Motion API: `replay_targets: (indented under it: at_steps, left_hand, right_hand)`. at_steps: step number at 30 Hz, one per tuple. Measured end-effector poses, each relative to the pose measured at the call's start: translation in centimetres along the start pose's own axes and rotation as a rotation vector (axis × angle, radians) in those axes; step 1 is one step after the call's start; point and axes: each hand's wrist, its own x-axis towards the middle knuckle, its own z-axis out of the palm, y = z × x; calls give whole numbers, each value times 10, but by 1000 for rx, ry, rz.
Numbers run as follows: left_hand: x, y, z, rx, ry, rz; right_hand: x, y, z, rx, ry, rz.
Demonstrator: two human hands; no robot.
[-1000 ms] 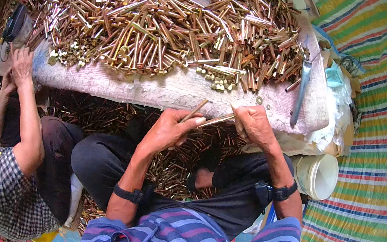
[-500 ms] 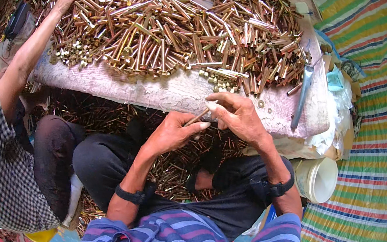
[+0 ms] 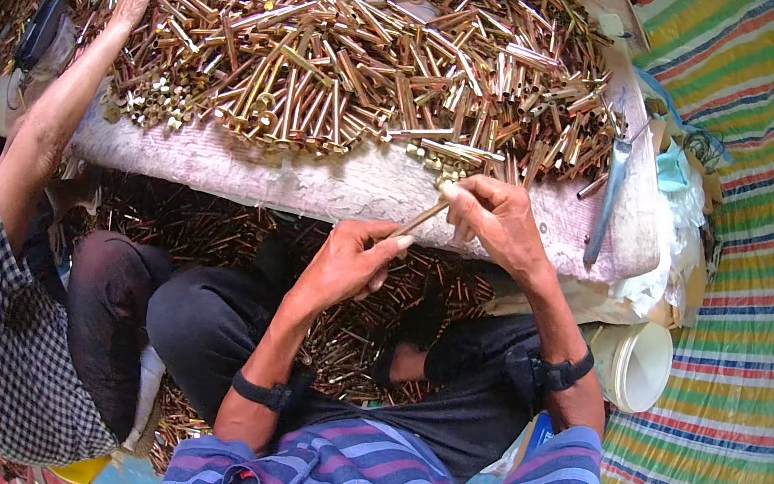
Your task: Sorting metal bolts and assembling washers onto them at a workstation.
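Observation:
My left hand (image 3: 345, 264) is closed round the lower end of a thin brass-coloured metal tube (image 3: 425, 218), held tilted in front of the padded bench's near edge. At the tube's upper end, the fingertips of my right hand (image 3: 501, 228) are pinched together; whether a small part is between them is hidden. Beyond my hands, a large heap of brass-coloured tubes and long flat-headed bolts (image 3: 327, 111) covers the bench. Small pale caps (image 3: 445, 166) lie just past my right fingers, with more small caps (image 3: 166, 101) farther left.
A co-worker's bare arm (image 3: 60, 99) reaches into the heap on the left. A blue-grey handled tool (image 3: 608, 201) lies at the bench's right end. A white bucket (image 3: 643, 367) stands by my right elbow. More metal pieces (image 3: 342, 336) lie below, around my legs.
My right hand has shifted slightly to the right, and more of the tube shows between my hands. The left hand stays nearly in place. The co-worker's hand has barely moved.

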Motion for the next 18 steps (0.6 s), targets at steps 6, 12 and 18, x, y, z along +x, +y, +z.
replay_targets:
  at_steps: [6,12,18]
  left_hand:
    - [5,-12,-4,-162,58,57]
    - [4,-5,-4,-169,53,38]
    - [7,-6,-1,-180,95,39]
  right_hand:
    - [22,29,-6,-652,392,-174]
    - [27,35,-4,-783,381,-266]
    - [29,52,-12,-824,342,-239]
